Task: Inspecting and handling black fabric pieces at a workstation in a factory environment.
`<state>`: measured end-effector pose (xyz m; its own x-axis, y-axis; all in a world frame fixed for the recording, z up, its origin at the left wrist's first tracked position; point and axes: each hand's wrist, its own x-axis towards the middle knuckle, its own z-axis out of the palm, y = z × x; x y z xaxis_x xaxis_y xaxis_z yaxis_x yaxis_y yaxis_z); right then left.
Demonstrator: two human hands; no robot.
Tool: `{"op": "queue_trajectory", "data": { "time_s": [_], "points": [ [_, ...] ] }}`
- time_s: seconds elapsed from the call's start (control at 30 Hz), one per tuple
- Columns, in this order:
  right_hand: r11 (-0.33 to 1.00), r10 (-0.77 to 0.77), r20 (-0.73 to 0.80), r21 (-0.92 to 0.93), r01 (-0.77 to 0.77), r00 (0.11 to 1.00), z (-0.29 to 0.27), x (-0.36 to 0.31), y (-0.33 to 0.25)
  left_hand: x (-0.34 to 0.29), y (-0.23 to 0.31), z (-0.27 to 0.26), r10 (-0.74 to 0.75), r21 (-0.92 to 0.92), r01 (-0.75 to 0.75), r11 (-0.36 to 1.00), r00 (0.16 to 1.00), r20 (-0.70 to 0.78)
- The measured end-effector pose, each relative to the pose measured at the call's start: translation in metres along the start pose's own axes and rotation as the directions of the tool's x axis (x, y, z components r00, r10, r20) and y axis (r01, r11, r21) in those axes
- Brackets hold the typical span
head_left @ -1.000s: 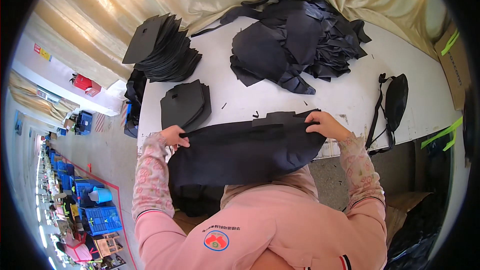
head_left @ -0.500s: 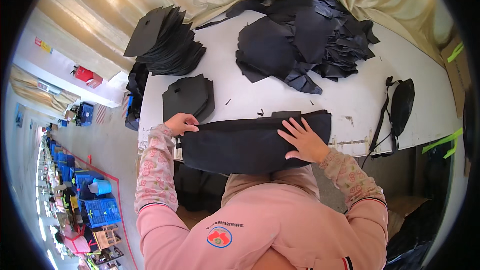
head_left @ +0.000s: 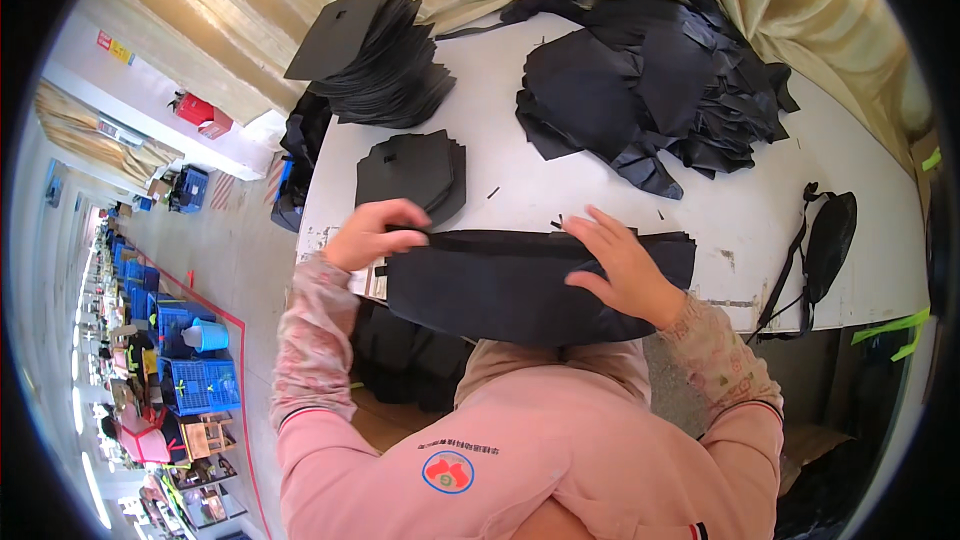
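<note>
A long black fabric piece (head_left: pixel 490 290), which looks like a flat bag or pouch, lies along the table's near edge and hangs over it. At its upper left corner is my left hand (head_left: pixel 375 235), fingers bent loosely with a gap between thumb and fingers. My right hand (head_left: pixel 630 270) hovers over the right part of the fabric, thumb and fingers spread; whether it touches is hard to tell. Just beyond my left hand sits a small stack of black shaped panels (head_left: pixel 410 172). Small black scraps (head_left: pixel 558 223) lie beyond the fabric's upper edge.
A tall stack of black panels (head_left: pixel 375 60) stands at the far left of the white table (head_left: pixel 490 150). A heap of black fabric pieces (head_left: pixel 640 80) covers the far right. A black pouch with a strap (head_left: pixel 828 245) lies right. Blue crates (head_left: pixel 205 385) stand on the floor at left.
My right hand has lifted from lying flat on the fabric. My left thumb and fingers have come apart from their pinch at the fabric's corner. The whole view has shifted slightly.
</note>
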<state>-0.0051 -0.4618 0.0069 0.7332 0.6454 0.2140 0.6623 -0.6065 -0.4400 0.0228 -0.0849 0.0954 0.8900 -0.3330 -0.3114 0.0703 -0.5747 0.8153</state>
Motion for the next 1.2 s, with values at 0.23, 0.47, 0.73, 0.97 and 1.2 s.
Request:
{"op": "queue_trajectory", "data": {
  "time_s": [0.23,0.47,0.73,0.97,1.2],
  "points": [
    [0.406,0.079,-0.054,0.914,0.017,0.995,0.042,0.073,-0.026,0.053,0.005,0.051,0.169,-0.121,-0.196,0.973,0.964,-0.203],
    [0.231,0.213,0.135,0.955,-0.184,0.968,0.047,0.066,-0.015,0.052,-0.191,-0.004,0.258,0.692,0.171,0.701,0.844,-0.470],
    [0.356,0.154,0.168,0.910,-0.213,0.974,0.062,0.068,-0.020,0.058,-0.165,-0.030,-0.062,0.567,0.277,0.775,0.928,-0.369],
    [0.394,0.195,0.159,0.891,-0.226,0.968,0.076,0.065,-0.025,0.053,-0.181,-0.028,0.084,0.557,0.153,0.817,0.922,-0.377],
    [0.391,0.388,-0.024,0.909,-0.141,0.921,0.069,0.066,-0.017,0.036,-0.112,0.008,0.314,0.503,0.105,0.858,0.669,-0.674]
  ]
}}
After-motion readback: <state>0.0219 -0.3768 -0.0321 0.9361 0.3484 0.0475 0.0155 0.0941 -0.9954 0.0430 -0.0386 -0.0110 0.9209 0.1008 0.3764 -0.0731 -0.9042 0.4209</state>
